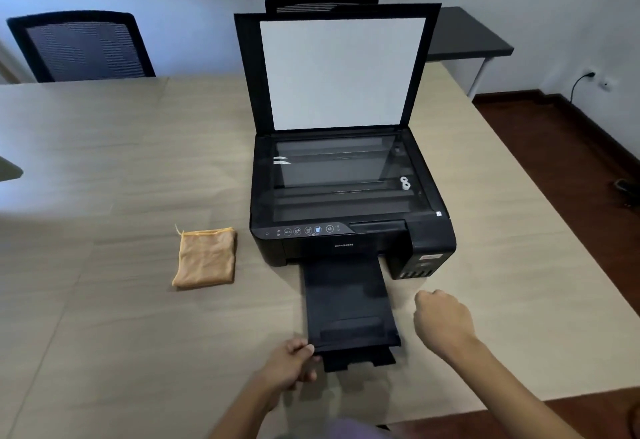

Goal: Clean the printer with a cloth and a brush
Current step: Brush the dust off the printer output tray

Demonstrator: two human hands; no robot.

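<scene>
A black printer (349,237) stands on the wooden table (121,168) with its scanner lid (341,71) raised upright, showing the glass (336,179). Its black output tray (348,303) is pulled out toward me. My left hand (292,364) pinches the tray's near left corner. My right hand (441,319) hovers just right of the tray, fingers curled in a loose fist with nothing visible in it. A folded orange cloth (206,258) lies on the table left of the printer. No brush is in view.
Two black mesh chairs stand behind the table, one at the far left (81,47) and one behind the lid (322,2). A dark side desk (467,33) sits at the back right. The table's right edge drops to a dark red floor (571,168).
</scene>
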